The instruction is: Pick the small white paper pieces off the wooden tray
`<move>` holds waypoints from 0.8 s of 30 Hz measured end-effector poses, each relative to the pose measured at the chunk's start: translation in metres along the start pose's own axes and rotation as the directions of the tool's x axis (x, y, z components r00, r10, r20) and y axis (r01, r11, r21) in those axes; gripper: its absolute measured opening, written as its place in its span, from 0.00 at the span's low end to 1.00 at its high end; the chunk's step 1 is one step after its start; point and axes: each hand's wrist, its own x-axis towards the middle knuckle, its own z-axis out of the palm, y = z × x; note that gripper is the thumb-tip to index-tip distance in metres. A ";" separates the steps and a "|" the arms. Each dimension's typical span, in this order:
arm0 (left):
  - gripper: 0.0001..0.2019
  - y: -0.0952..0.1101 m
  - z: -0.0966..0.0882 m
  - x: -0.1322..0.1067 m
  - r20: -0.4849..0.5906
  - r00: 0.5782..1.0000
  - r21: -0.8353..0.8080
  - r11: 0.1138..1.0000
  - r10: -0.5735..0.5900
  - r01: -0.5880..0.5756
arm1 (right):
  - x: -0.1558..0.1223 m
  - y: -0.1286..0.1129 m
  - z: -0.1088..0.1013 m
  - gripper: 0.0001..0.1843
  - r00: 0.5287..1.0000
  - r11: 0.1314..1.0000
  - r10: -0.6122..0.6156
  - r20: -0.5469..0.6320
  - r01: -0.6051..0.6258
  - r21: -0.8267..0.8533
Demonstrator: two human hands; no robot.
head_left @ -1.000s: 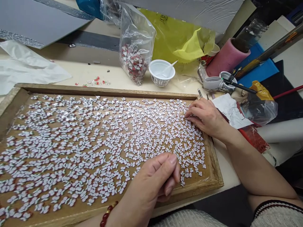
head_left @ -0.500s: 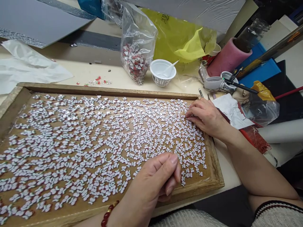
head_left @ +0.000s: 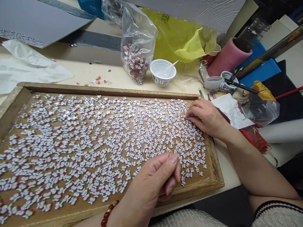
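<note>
A shallow wooden-framed tray (head_left: 113, 90) holds a great many small cherry-shaped pieces (head_left: 94, 162), most with their pale backs up and thin green and red edges. My right hand (head_left: 207, 115) rests at the tray's back right corner, its fingertips pinched together down among the pieces. What lies between those fingertips is hidden. Above the tray's front edge, my left hand (head_left: 158, 175) is closed, thumb pressed over curled fingers. Anything inside that hand is out of sight.
Behind the tray stand a clear bag (head_left: 137, 53) of red and silver faceted pieces and a white bowl (head_left: 163, 73) with a spoon. Loose red and clear bits (head_left: 98, 81) lie nearby. At right are crumpled tissue (head_left: 232, 108), pens and a pink cylinder (head_left: 228, 58).
My right hand has shifted very slightly to the right at the tray's corner. My left hand stays where it was.
</note>
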 end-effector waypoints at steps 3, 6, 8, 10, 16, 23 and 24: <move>0.20 0.000 -0.001 0.001 0.009 1.000 0.002 1.000 -0.007 0.007 | 0.000 0.000 -0.001 0.05 1.000 1.000 0.010 -0.003 -0.010 0.010; 0.19 -0.001 -0.001 0.001 0.012 1.000 0.004 1.000 -0.021 0.021 | 0.000 0.000 -0.002 0.04 1.000 1.000 0.018 -0.008 -0.018 0.017; 0.20 -0.001 -0.001 0.000 0.008 1.000 0.007 1.000 -0.006 0.006 | 0.000 0.001 -0.002 0.04 1.000 1.000 0.015 -0.012 -0.015 0.018; 0.19 -0.001 -0.001 0.000 0.005 1.000 0.013 1.000 0.005 -0.006 | -0.001 0.001 -0.002 0.04 1.000 1.000 0.007 -0.014 -0.007 0.016; 0.20 0.001 -0.001 0.002 -0.002 1.000 0.007 1.000 -0.015 0.015 | -0.001 0.001 -0.002 0.05 1.000 1.000 -0.009 0.001 0.009 -0.008; 0.20 0.000 -0.002 0.002 0.007 1.000 0.012 1.000 -0.011 0.011 | -0.001 0.001 -0.001 0.04 1.000 1.000 -0.015 -0.004 0.015 0.013; 0.20 0.000 -0.001 0.001 0.009 1.000 0.008 1.000 -0.011 0.010 | -0.001 0.002 -0.001 0.04 1.000 1.000 -0.015 -0.003 0.015 0.013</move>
